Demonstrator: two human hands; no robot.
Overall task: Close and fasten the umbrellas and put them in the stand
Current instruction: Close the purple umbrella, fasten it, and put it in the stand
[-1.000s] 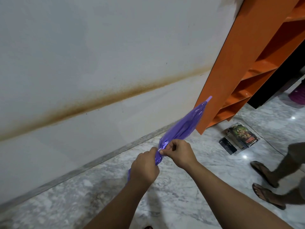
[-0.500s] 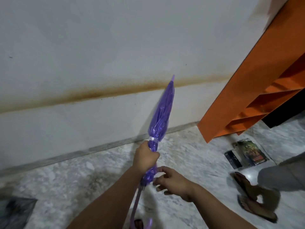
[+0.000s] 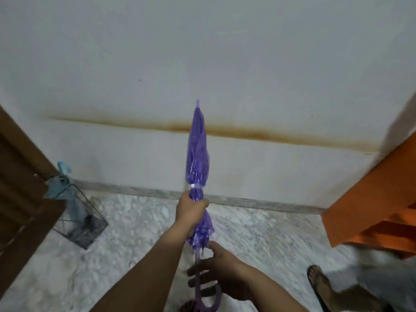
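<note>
Purple umbrella point(image 3: 197, 154) is folded up, tip pointing at the white wall point(image 3: 202, 52), a pale strap point(image 3: 195, 186) wrapped round its canopy. The left hand point(image 3: 191, 209) clenches the canopy just below that strap. The right hand point(image 3: 221, 282) sits lower, by the shaft and the curved handle point(image 3: 208, 300), fingers spread and relaxed, grasping nothing that I can see.

Off to the left on the marble floor point(image 3: 258, 239) stands the wire stand point(image 3: 78, 224), well apart from the held umbrella, with a folded pale blue umbrella point(image 3: 65, 188) already leaning inside it. A brown door point(image 3: 20, 188) runs down the left edge right beside the stand. An orange shelf unit point(image 3: 373, 199) juts in from the right. Nothing lies on the floor between the umbrella and the stand.

Compared with half a second back, the view has swung left: the stand and door have come into sight, the packets on the floor have dropped out, and the umbrella now stands nearly straight up the frame. The right hand has slid down toward the handle.

Bottom right, a sandalled foot point(image 3: 319, 282) of another person, blurred and cut by the edge. The handle's hook is partly clipped at the bottom, and the stand is smeared by motion.
</note>
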